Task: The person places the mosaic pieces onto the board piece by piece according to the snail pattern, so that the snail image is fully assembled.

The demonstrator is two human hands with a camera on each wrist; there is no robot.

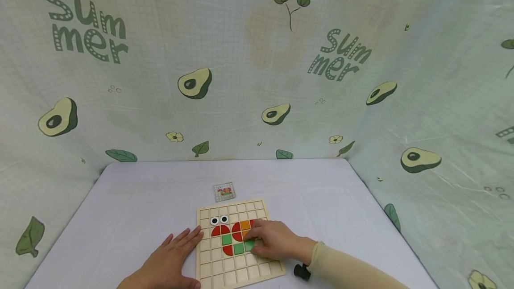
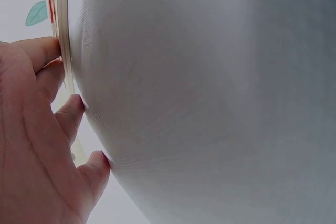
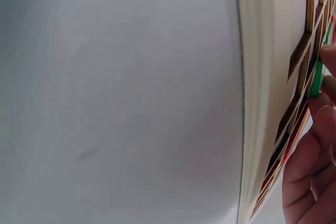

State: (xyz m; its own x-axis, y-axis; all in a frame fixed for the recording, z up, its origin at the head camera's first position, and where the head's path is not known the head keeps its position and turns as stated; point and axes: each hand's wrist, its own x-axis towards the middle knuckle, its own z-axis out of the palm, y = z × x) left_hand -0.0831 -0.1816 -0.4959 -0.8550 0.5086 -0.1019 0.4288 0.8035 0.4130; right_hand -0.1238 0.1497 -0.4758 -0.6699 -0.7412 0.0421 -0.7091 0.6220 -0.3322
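A square wooden grid board point(image 1: 230, 277) lies on the table with coloured tiles set in its cells. My left hand point(image 1: 168, 258) rests flat at the board's left side, fingers spread, fingertips touching its edge. Over the board's right part, my right hand point(image 1: 277, 240) pinches a green square tile point(image 3: 317, 80) between thumb and fingers, low at the grid. Two eye tiles point(image 1: 219, 220), red curved tiles point(image 1: 220, 230), an orange square tile point(image 1: 245, 225) and other green square tiles point(image 1: 238, 248) sit in the cells. My right hand partly hides the tiles on that side.
Behind the board lies a small picture card point(image 1: 224, 191) with a coloured pattern on a grid. A black object point(image 1: 302, 272) is at my right wrist. White cloth covers the table point(image 1: 152, 195), and a printed curtain point(image 1: 237, 57) hangs behind and at both sides.
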